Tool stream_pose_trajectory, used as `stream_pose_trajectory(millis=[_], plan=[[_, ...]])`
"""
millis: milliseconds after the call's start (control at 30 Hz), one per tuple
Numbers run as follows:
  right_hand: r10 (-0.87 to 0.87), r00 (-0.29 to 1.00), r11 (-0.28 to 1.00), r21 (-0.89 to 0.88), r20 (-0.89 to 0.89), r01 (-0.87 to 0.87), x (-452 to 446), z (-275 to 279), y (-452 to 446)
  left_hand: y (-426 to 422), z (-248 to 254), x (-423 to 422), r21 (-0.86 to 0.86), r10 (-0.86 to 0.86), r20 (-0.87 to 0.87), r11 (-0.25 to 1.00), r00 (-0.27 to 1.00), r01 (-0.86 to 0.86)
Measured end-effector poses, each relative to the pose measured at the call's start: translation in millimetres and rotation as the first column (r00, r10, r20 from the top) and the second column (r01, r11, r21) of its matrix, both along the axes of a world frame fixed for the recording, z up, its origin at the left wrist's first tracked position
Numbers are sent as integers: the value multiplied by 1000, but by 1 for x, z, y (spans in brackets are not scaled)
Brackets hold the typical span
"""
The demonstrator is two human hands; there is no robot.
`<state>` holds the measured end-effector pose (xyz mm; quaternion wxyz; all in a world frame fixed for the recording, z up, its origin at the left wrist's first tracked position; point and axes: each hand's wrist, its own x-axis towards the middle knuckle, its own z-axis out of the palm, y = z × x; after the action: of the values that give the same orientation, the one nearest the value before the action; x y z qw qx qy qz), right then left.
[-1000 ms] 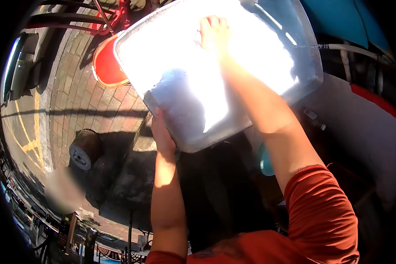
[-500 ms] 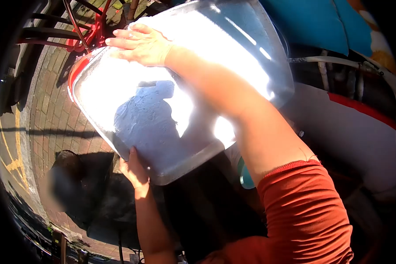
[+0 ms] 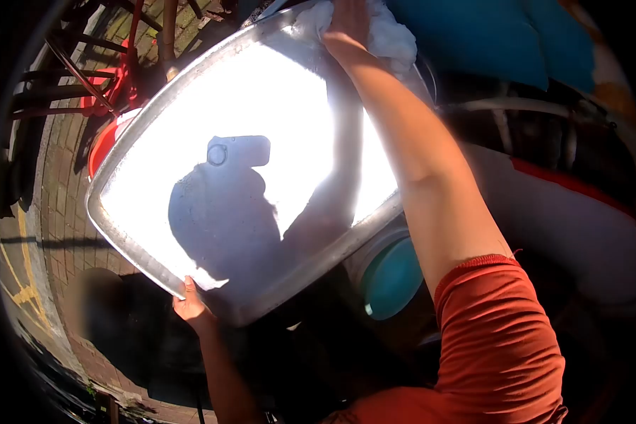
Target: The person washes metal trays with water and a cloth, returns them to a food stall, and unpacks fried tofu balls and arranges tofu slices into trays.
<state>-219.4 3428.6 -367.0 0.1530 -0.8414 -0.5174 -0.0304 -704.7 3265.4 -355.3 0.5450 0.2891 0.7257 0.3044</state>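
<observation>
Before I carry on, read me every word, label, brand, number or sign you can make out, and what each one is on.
None: no text can be read in this view.
Metal tray: no lettering visible; glare washes out much of its surface.
Yellow road markings: too blurred to make out any lettering.
Red sleeve: no lettering visible.

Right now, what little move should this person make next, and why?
Perhaps slide the right hand and the bunched white material back toward the middle of the metal tray: both are at its far edge, and the left hand grips the near rim, which should help steady it.
</observation>
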Motion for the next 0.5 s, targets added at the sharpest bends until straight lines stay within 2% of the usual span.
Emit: stream_pose_trajectory(millis=[100,133,167,200,233,267,300,333,367,433,500], plan=[[-190,942,950,190,-275,247,-65,-15,9,3,9,4,-22,-11,-84,1000,996,10],[-143,810,874,311,-569,373,-90,-9,15,1,8,1,-13,-39,-89,999,995,38],[-20,850,876,400,-527,269,-113,-16,17,1,8,1,-8,-65,-94,998,993,65],[91,799,820,499,-595,279,-140,1,22,1,10,3,5,-67,-61,998,996,67],[192,741,826,514,-644,233,-165,12,28,2,15,4,-31,-32,-51,999,998,30],[283,750,831,543,-598,120,-191,27,27,3,18,7,-64,5,-40,998,999,-8],[427,750,785,619,-505,-29,-212,34,32,3,18,10,-95,45,-30,994,999,-47],[473,813,778,593,-339,-206,-228,33,35,2,17,10,-99,46,-41,994,998,-50],[538,810,758,553,-233,-345,-238,31,36,1,16,8,-103,50,-56,993,997,-56],[618,779,687,408,109,-602,-238,-3,47,3,15,8,-117,73,-44,990,996,-78],[711,689,651,240,138,-720,-217,-12,54,0,17,10,-141,118,2,983,993,-117]])
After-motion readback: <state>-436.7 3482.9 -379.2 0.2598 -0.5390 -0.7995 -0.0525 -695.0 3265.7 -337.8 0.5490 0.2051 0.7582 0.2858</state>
